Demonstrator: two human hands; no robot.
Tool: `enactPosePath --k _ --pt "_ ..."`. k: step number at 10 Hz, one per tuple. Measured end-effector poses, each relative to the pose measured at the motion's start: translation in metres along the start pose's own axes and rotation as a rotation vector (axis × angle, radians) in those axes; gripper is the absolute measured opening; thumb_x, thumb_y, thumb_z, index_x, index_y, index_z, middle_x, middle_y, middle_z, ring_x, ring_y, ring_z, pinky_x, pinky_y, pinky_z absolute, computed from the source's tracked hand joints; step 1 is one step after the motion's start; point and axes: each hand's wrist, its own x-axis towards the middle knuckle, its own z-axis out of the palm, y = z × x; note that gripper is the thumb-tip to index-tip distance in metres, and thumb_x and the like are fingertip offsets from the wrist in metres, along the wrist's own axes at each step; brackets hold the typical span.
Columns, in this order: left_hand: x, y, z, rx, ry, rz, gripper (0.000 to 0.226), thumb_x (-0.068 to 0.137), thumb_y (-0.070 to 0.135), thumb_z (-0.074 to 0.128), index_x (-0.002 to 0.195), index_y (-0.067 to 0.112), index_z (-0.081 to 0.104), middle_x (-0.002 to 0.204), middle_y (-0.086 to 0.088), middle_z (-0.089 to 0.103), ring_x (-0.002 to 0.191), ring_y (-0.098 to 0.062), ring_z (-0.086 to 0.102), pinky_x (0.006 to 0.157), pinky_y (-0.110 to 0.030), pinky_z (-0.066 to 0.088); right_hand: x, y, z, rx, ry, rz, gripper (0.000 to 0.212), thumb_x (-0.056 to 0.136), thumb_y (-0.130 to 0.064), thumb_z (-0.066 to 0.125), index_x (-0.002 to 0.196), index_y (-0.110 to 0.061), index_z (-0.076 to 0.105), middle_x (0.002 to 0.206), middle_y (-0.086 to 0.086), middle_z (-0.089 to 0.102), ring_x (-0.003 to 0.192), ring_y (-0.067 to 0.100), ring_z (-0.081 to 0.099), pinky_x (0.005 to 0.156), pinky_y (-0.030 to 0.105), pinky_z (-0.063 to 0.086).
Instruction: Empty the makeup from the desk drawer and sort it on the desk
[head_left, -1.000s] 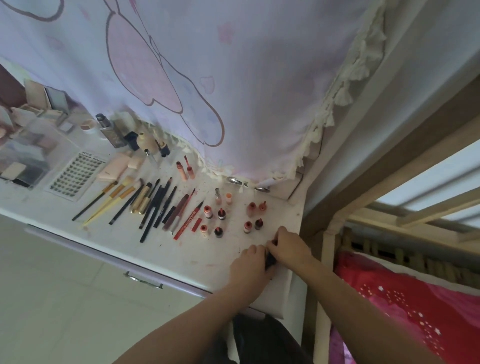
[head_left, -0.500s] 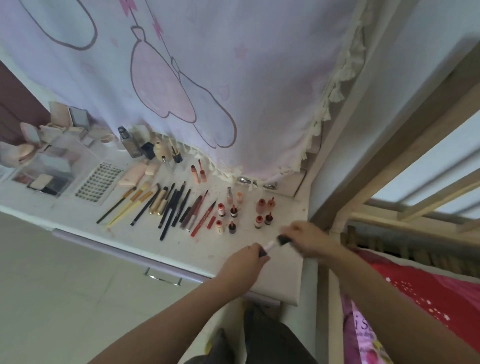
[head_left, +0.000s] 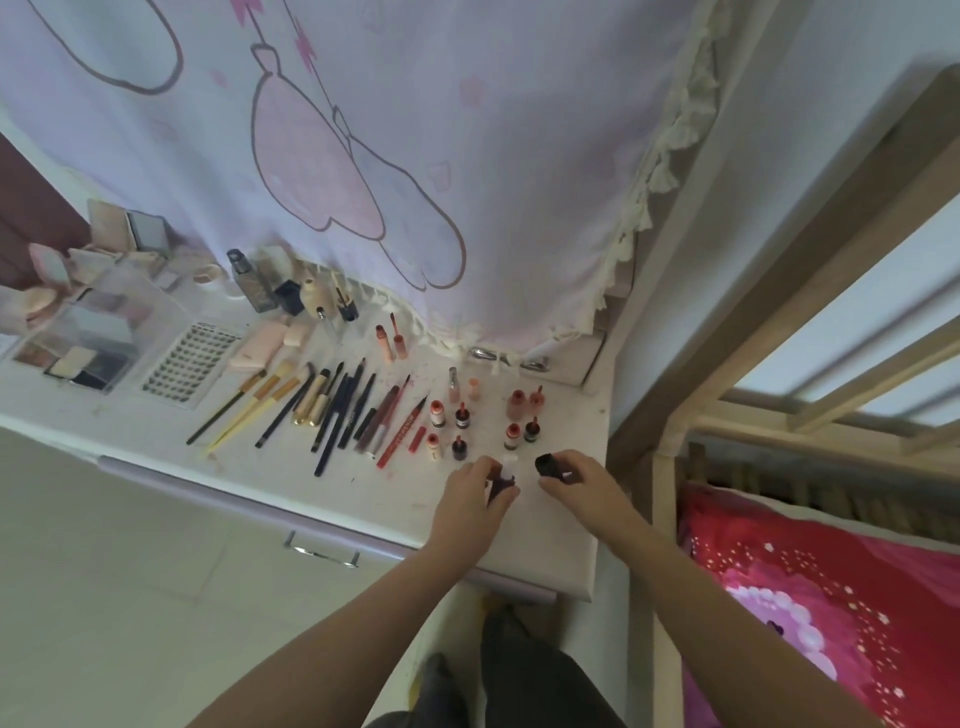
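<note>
A pale, stained worktop (head_left: 156, 421) is running along a wall hung with a lilac cartoon cloth (head_left: 363, 156) whose tasselled hem is brushing the back edge. Below the front edge a closed drawer (head_left: 322, 530) with a metal handle is showing above pale floor tiles. To the right a wooden bed frame (head_left: 779, 322) is rising beside a bed with a red flowered cover (head_left: 831, 597).

Makeup is lying sorted on the worktop: a clear box (head_left: 88, 332) of compacts at far left, a lash tray (head_left: 187, 364) next to it, bottles (head_left: 291, 296) standing at the back, a fan of brushes and pencils (head_left: 332, 410) in the middle, and small tubes (head_left: 485, 421) standing upright in rows near the right end.

Just in front of those rows, the left hand (head_left: 475, 499) is gripping a small tube (head_left: 506, 475) with a pale neck showing, fingers curled round its dark body. The right hand (head_left: 582, 483) is pinching a black cap (head_left: 545, 464), held apart from the tube. Both are hanging just over the worktop's near right corner.
</note>
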Motion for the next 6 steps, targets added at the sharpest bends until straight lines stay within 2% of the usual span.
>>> enactPosePath --k 1,2,3,4,5,6 --pt "0.007 0.001 0.007 0.014 0.115 0.033 0.028 0.092 0.030 0.057 0.117 0.019 0.055 0.110 0.001 0.052 0.088 -0.006 0.049 0.080 -0.014 0.037 0.008 0.002 0.009 -0.112 0.111 -0.104 0.030 0.092 -0.027 0.059 0.120 -0.019 0.055 0.110 0.002 0.050 0.088 0.009 0.050 0.066 0.005 0.035" --pt "0.011 0.000 0.013 0.015 0.111 -0.001 0.028 0.093 0.027 0.056 0.120 0.018 0.054 0.116 0.001 0.049 0.089 -0.004 0.047 0.082 -0.013 0.036 0.014 0.002 0.018 -0.104 0.123 -0.167 0.023 0.091 -0.018 0.060 0.112 -0.015 0.053 0.106 0.001 0.056 0.090 0.010 0.053 0.073 0.011 0.038" --pt "0.013 -0.003 0.018 0.020 0.126 -0.014 0.026 0.093 0.026 0.056 0.118 0.019 0.054 0.119 0.001 0.048 0.089 -0.004 0.048 0.082 -0.014 0.038 0.019 0.008 0.028 -0.171 0.117 -0.245 0.015 0.089 -0.016 0.059 0.103 -0.018 0.053 0.101 -0.001 0.060 0.094 0.014 0.056 0.085 0.025 0.046" --pt "0.014 -0.006 0.020 0.034 0.103 -0.028 0.025 0.092 0.027 0.056 0.116 0.020 0.053 0.119 0.003 0.049 0.089 -0.004 0.047 0.080 -0.015 0.038 0.023 0.013 0.032 -0.248 0.110 -0.269 0.012 0.089 -0.019 0.058 0.101 -0.020 0.055 0.099 -0.001 0.061 0.094 0.017 0.056 0.086 0.032 0.049" --pt "0.014 -0.010 0.022 0.047 0.087 -0.049 0.027 0.092 0.031 0.056 0.117 0.023 0.051 0.120 0.004 0.049 0.090 -0.004 0.046 0.079 -0.016 0.037 0.027 0.017 0.033 -0.254 0.120 -0.302 0.019 0.089 -0.021 0.058 0.107 -0.019 0.055 0.106 0.000 0.060 0.099 0.016 0.054 0.092 0.033 0.048" --pt "0.007 -0.016 0.019 0.066 0.040 -0.074 0.038 0.090 0.037 0.056 0.126 0.026 0.045 0.127 0.006 0.045 0.097 -0.004 0.047 0.083 -0.018 0.039 0.023 0.015 0.022 -0.180 0.009 -0.171 0.044 0.088 -0.025 0.063 0.128 -0.016 0.047 0.126 0.001 0.053 0.115 0.015 0.050 0.099 0.023 0.038"
